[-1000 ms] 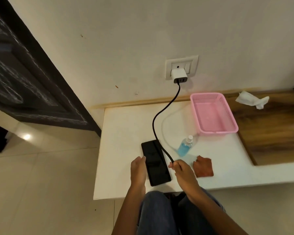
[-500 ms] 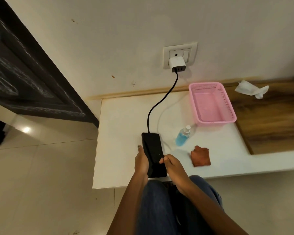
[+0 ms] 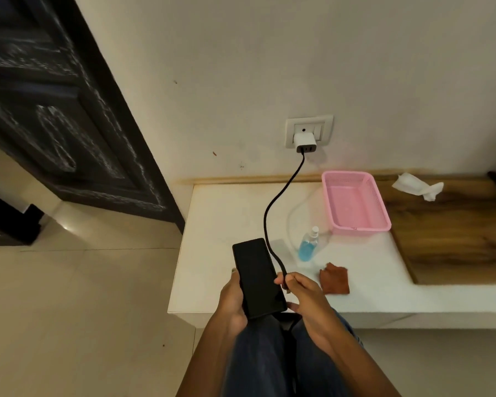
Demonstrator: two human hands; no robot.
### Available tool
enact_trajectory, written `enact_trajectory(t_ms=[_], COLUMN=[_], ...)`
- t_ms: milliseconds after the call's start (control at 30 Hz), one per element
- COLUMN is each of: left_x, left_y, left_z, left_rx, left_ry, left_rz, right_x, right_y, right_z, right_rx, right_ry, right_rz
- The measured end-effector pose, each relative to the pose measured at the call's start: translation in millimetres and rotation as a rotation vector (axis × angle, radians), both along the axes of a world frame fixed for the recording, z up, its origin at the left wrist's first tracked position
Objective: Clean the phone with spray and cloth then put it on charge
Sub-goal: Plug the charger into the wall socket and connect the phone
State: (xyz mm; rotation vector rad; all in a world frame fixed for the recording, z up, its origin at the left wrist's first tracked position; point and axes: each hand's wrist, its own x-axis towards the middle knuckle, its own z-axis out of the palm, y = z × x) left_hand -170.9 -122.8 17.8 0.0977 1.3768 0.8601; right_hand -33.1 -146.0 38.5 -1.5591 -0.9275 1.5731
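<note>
— While the door (image 3: pixel 69 116) is filling the upper left of the frame, what is the left hand (image 3: pixel 234 303) doing?
— Gripping the phone (image 3: pixel 258 277), low and centre, over the table (image 3: pixel 226 224) edge.
— And the right hand (image 3: pixel 307 299)?
— Pinching the cable (image 3: pixel 272 213) end beside it. Bottle (image 3: pixel 308 246), cloth (image 3: pixel 334 279) and basket (image 3: pixel 355 204) are sitting rightward.

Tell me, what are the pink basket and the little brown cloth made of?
The basket looks like glossy moulded plastic: its walls are a fine, stiff mesh and the rim keeps a sharp shape. The cloth looks like soft, matte fabric, maybe microfibre: it lies crumpled with folds and no shine.
</note>
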Motion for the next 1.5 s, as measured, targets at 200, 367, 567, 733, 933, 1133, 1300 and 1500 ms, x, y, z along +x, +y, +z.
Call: enact_trajectory(t_ms=[200, 367, 567, 733, 933, 1133, 1300, 1500], left_x=[3, 8, 13, 18, 22, 26, 28, 29], left_y=[-8, -6, -5, -4, 1, 5, 10, 13], left_z=[21, 34, 40, 40, 42, 43, 44, 37], left_rx=[0.020, -0.002, -0.031, -0.051, -0.077, -0.079, -0.082, -0.041], left_ry=[-0.057, -0.096, -0.088, -0.090, -0.066, -0.040, -0.022, -0.061], left_rz=[0.164, 0.292, 0.352, 0.331, 0.256, 0.193, 0.158, 0.135], right_x=[12, 14, 18, 20, 22, 28, 29, 30], right_y=[-9, -20, -30, -33, -27, -18, -18, -14], right_z=[26, 37, 34, 33, 33, 38, 44, 38], right_rx=[0.116, 0.277, 0.388, 0.436, 0.548, 0.687, 0.801, 0.781], right_ry=[-0.016, -0.088, -0.112, -0.182, -0.342, -0.535, -0.672, -0.782], right_rz=[0.000, 0.009, -0.009, 0.056, 0.128, 0.232, 0.258, 0.289])
